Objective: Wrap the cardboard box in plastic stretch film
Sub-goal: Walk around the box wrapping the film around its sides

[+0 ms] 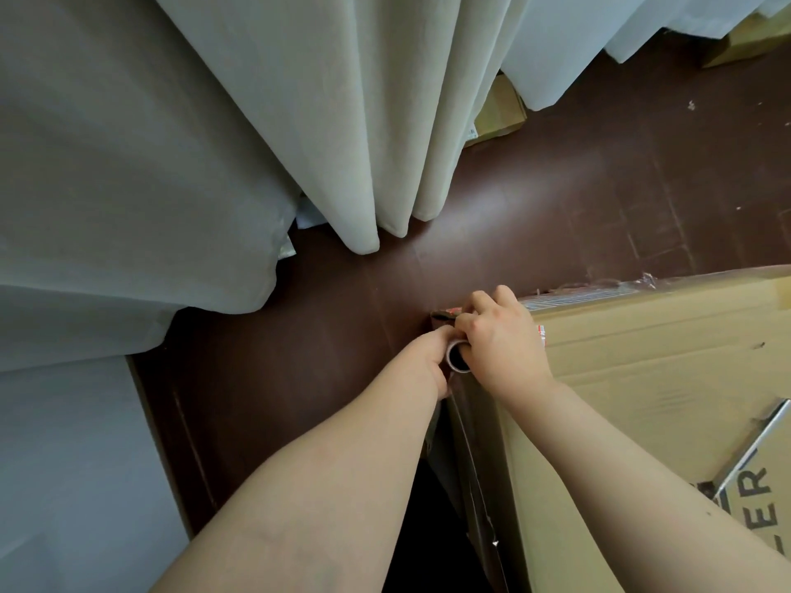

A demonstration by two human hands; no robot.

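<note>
Noted left hand (430, 361) curled round a roll of stretch film (457, 358) from the left, fingertips hidden behind it. Noted right hand (501, 340) clamped over the same roll from the right, fingers bent over its top, knuckles up. Can make out only the roll's open cardboard end, showing between the two hands. Pressed close against the far left corner of the cardboard box (650, 378), which fills the near right of the view. Logged glossy film (471, 455) clinging down the box's left side, wrinkled and torn in spots. Logged black printed letters and a shiny strip (753, 447) on the box top at the near right. Beyond and left of the box, dark brown floor (535, 199). Farther out, pale curtains (257, 122) hanging down to the floor at far and left. Spotted more cardboard (501, 113) tucked among the curtains at far right.
</note>
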